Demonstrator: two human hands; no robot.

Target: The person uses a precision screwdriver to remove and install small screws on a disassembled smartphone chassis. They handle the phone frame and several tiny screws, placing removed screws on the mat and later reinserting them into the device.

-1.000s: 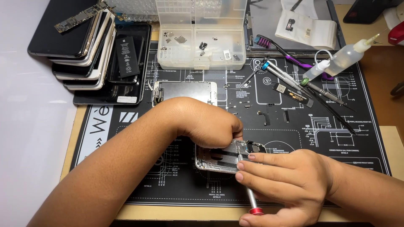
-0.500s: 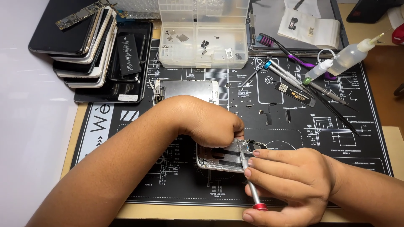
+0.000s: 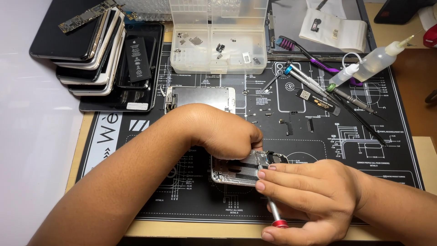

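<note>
Two hands at lower centre: left hand [image 3: 225, 134] pressed down, gripping opened phone chassis [image 3: 243, 167] on black mat [image 3: 318, 136]; right hand [image 3: 314, 196] pinching red-capped screwdriver [image 3: 274, 212]. Probably light, stiff, fragile inside; best held by metal edges. Silvery frame, dark interior.

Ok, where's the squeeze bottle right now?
In the head view, the squeeze bottle lies on its side at the mat's upper right, just right of the screwdrivers.
</note>
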